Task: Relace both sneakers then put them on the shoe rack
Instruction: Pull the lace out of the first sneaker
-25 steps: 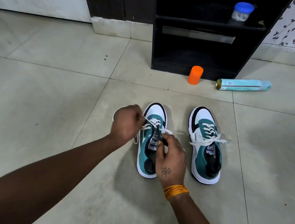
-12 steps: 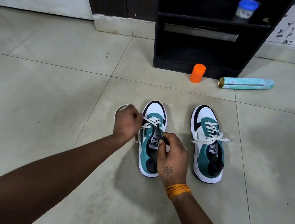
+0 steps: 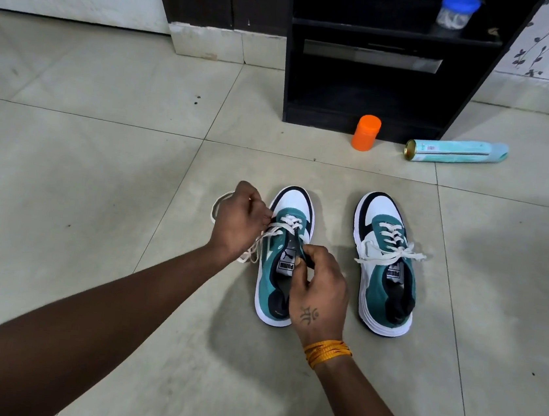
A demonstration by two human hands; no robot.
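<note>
The left hand [image 3: 241,219] is curled tight around the white lace [image 3: 272,230] of the near sneaker [image 3: 288,243], which sits right under both hands. The right hand [image 3: 321,283] pinches that shoe's tongue edge. I think this shoe is only partly laced. Just past the right hand, the other sneaker [image 3: 386,265] looks laced and tied. The shoe rack [image 3: 376,82] stands well ahead of the hands, with no shoes in it yet.

sneakers [image 3: 384,265]: teal, white, black | laces [image 3: 389,251]: white | bottle [image 3: 365,132]: orange | rack [image 3: 366,81]: black
</note>
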